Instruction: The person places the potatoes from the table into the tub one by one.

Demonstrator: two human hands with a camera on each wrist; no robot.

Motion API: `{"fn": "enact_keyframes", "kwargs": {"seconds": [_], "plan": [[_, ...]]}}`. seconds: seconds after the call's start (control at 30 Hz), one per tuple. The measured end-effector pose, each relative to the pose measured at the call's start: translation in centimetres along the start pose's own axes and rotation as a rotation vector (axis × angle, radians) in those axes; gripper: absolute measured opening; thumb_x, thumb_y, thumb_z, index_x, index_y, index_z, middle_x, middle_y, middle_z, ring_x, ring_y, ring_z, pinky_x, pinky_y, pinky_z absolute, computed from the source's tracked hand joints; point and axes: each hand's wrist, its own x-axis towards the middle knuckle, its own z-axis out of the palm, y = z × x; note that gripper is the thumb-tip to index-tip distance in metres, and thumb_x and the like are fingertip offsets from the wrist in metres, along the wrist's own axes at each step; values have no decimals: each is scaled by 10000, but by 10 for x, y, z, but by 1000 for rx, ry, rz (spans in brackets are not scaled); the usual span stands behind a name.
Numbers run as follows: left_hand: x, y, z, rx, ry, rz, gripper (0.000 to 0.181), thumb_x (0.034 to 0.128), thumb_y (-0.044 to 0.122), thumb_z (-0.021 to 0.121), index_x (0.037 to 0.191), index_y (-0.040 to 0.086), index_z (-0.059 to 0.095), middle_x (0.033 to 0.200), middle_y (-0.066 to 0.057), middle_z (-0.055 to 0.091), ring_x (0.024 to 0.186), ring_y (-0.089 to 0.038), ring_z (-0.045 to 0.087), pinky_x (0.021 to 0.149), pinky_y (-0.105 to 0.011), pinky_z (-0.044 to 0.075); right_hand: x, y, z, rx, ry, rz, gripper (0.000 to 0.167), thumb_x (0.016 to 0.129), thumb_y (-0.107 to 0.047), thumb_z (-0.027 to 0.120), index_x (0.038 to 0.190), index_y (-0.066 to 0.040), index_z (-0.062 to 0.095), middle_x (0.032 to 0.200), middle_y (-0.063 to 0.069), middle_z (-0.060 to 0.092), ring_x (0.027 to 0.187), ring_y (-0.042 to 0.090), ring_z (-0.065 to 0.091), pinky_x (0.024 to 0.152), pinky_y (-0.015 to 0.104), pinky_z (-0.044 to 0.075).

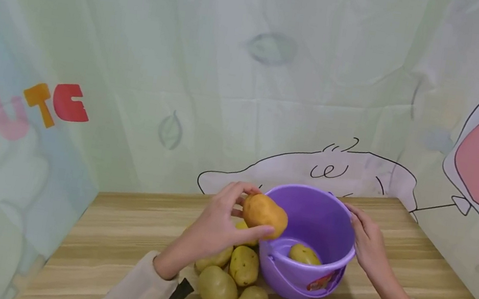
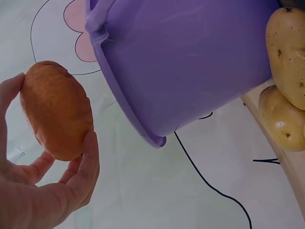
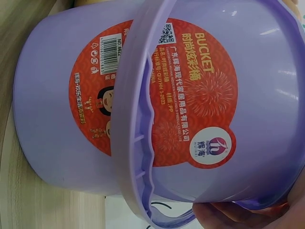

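Observation:
My left hand (image 1: 219,219) grips an orange-brown potato (image 1: 263,215) between thumb and fingers, level with the left rim of a purple bucket (image 1: 294,280). The left wrist view shows this hand around the potato's lower end, apart from the bucket wall. My right hand (image 1: 370,241) holds the bucket's right rim; in the right wrist view only part of that hand appears at the lower right corner. Inside the upright bucket lies one yellowish potato (image 1: 305,254). Its handle (image 3: 128,119) hangs down in front of a red label (image 3: 200,86).
Several potatoes (image 1: 217,288) lie on the wood-grain table (image 1: 115,234), close against the bucket's left side. Behind the table's back edge hangs a printed cloth backdrop (image 1: 211,88), with side cloths to the left and right.

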Motion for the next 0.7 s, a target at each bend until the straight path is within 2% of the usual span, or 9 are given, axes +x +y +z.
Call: {"fn": "enact_keyframes", "kwargs": {"seconds": [0.37, 0.7], "plan": [[9, 1, 1, -27, -15, -4, 598, 780, 396, 859, 1249, 176, 561, 1181, 23, 543, 981, -137, 619, 822, -303, 559, 1, 0, 0, -9, 0, 9, 402, 1090, -132, 361, 1337, 142, 520, 1311, 316, 563, 1187, 430, 535, 877, 55, 352], [21, -2, 5, -23, -52, -4, 582, 776, 404, 860, 1226, 183, 565, 1165, 49, 558, 930, -145, 635, 786, -297, 564, 1, 1, -1, 4, -6, 10, 398, 1090, -115, 358, 1343, 157, 503, 1322, 333, 544, 1209, 446, 520, 877, 26, 325]]}}
